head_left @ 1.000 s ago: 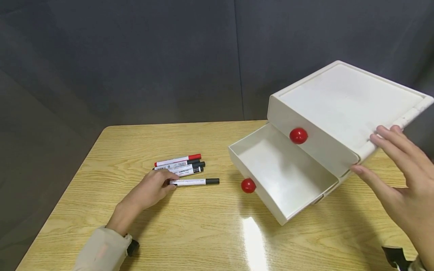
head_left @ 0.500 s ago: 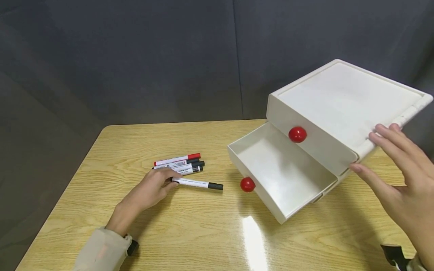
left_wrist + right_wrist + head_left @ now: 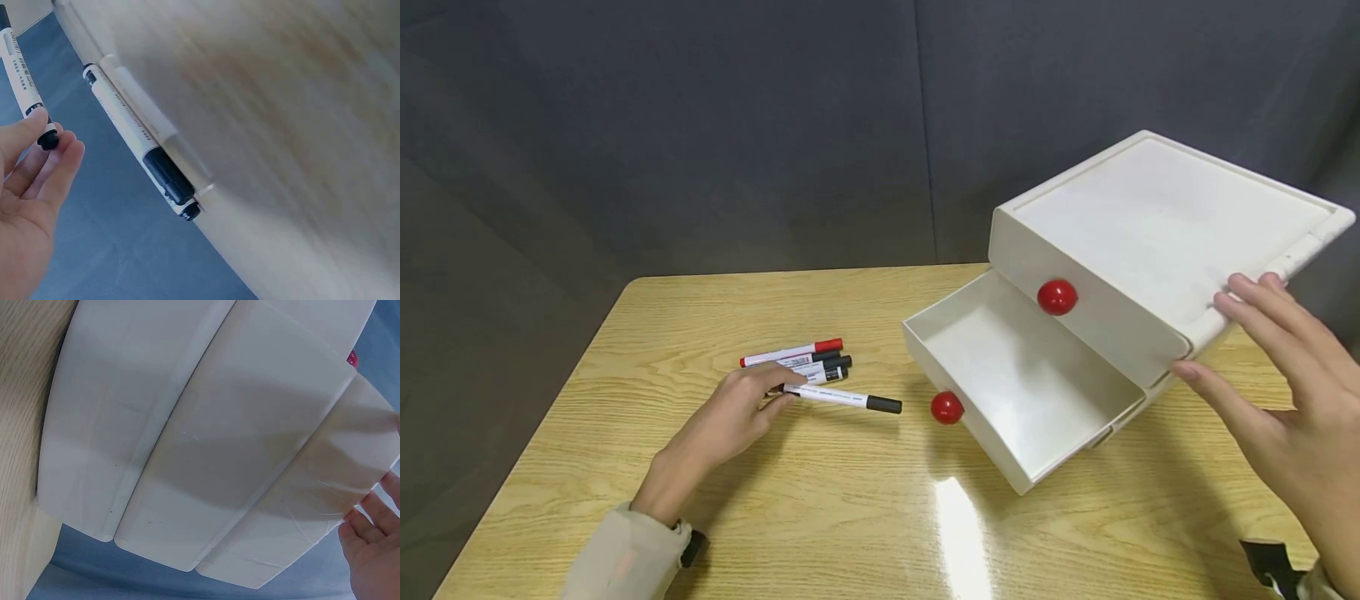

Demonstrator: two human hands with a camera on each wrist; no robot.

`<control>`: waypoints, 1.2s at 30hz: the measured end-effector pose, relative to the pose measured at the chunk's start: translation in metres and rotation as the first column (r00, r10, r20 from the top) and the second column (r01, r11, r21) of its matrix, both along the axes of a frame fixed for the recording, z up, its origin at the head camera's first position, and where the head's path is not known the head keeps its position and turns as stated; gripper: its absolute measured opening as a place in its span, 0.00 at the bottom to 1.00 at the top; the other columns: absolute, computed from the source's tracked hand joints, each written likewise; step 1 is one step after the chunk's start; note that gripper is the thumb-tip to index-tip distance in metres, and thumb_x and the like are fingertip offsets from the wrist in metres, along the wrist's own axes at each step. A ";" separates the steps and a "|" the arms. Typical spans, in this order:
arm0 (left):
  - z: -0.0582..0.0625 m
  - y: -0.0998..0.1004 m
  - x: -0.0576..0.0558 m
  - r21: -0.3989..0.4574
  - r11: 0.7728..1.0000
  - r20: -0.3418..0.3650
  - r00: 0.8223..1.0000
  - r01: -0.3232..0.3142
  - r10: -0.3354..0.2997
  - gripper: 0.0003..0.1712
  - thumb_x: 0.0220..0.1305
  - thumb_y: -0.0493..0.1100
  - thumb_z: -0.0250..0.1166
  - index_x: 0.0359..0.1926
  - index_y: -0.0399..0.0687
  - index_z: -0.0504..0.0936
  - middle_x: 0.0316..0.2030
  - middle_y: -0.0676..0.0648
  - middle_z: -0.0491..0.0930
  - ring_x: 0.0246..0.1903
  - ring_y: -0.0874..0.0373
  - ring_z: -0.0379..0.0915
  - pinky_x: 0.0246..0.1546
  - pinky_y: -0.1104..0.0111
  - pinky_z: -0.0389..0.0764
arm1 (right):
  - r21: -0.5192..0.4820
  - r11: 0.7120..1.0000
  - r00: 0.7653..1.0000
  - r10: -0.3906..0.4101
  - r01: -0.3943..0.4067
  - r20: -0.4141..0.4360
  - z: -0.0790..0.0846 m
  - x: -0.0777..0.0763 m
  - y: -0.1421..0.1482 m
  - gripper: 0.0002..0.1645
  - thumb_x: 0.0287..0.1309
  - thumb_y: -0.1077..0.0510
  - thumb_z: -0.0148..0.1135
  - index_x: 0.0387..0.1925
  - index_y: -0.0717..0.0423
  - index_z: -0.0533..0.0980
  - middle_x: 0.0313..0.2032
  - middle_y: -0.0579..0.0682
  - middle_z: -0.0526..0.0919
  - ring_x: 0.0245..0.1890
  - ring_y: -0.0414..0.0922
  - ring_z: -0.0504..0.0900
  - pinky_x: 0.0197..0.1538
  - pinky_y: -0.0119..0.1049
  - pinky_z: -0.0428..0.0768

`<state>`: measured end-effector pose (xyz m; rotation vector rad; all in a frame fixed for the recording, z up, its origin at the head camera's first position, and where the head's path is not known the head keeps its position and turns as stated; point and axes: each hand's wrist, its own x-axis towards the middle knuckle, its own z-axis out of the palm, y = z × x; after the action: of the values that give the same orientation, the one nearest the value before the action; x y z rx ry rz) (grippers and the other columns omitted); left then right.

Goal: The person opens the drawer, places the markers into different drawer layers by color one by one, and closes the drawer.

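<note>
My left hand pinches a white marker with a black cap near its uncapped end. The capped end points right and is raised over the table, with a shadow beneath it. In the left wrist view, thumb and fingers meet around this marker. Just behind the hand lie a red-capped marker and several black-capped markers, partly hidden by it. My right hand rests its fingertips on the top edge of a white drawer unit, thumb spread at the front corner.
The unit's lower drawer is pulled out, with a red knob on its front. Above it, the upper drawer front carries another red knob. A wood-grain table lies below, a dark cloth behind.
The pinched marker has lifted off the table, its capped end shifting right and tilting slightly toward me. My left hand has risen slightly; the right hand stays on the drawer unit.
</note>
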<state>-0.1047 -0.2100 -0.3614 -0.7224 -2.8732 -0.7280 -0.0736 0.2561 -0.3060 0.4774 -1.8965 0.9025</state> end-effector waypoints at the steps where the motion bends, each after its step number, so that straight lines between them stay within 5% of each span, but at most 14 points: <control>1: 0.002 0.001 0.001 0.003 1.000 0.008 1.000 -0.008 0.008 0.15 0.59 0.30 0.69 0.48 0.42 0.86 0.47 0.44 0.86 0.44 0.54 0.83 0.40 0.61 0.84 | 0.000 1.000 1.000 -0.001 0.001 0.001 0.000 0.000 0.000 0.45 0.53 0.31 0.65 0.47 0.72 0.81 0.54 0.63 0.83 0.66 0.50 0.76 0.72 0.40 0.69; 7: 0.010 0.004 0.003 0.033 0.999 0.020 1.000 -0.025 0.024 0.14 0.61 0.31 0.68 0.48 0.43 0.86 0.49 0.44 0.85 0.39 0.57 0.77 0.32 0.69 0.77 | 0.004 1.000 1.000 0.001 -0.001 0.002 0.000 0.000 0.000 0.45 0.53 0.31 0.65 0.47 0.73 0.81 0.54 0.63 0.83 0.66 0.50 0.75 0.72 0.39 0.68; 13: 0.017 0.006 0.007 0.096 0.995 -0.001 1.000 -0.015 0.015 0.13 0.59 0.29 0.69 0.46 0.43 0.85 0.48 0.44 0.85 0.43 0.55 0.81 0.36 0.64 0.82 | 0.020 1.000 1.000 -0.004 0.004 0.003 0.000 0.000 0.001 0.45 0.54 0.31 0.65 0.47 0.72 0.81 0.54 0.63 0.83 0.66 0.50 0.75 0.72 0.39 0.68; 23: 0.033 0.011 0.007 0.159 0.986 -0.107 0.994 0.054 -0.037 0.14 0.57 0.28 0.70 0.43 0.45 0.85 0.44 0.47 0.87 0.45 0.53 0.84 0.45 0.57 0.85 | 0.013 1.000 1.000 0.009 -0.008 -0.001 -0.003 -0.001 0.003 0.45 0.54 0.31 0.65 0.47 0.73 0.81 0.55 0.64 0.83 0.66 0.51 0.75 0.73 0.40 0.68; 36: 0.055 0.027 0.006 0.167 0.978 -0.181 0.979 0.125 -0.094 0.12 0.59 0.33 0.71 0.44 0.47 0.85 0.42 0.53 0.86 0.39 0.64 0.81 0.39 0.67 0.84 | 0.019 1.000 1.000 -0.001 0.001 0.002 0.001 0.000 -0.001 0.47 0.55 0.31 0.64 0.46 0.75 0.80 0.54 0.65 0.82 0.66 0.45 0.74 0.73 0.39 0.67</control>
<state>-0.0991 -0.1827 -0.3065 -0.8775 -2.5911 -0.8759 -0.0734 0.2550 -0.3050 0.4869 -1.9086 0.8849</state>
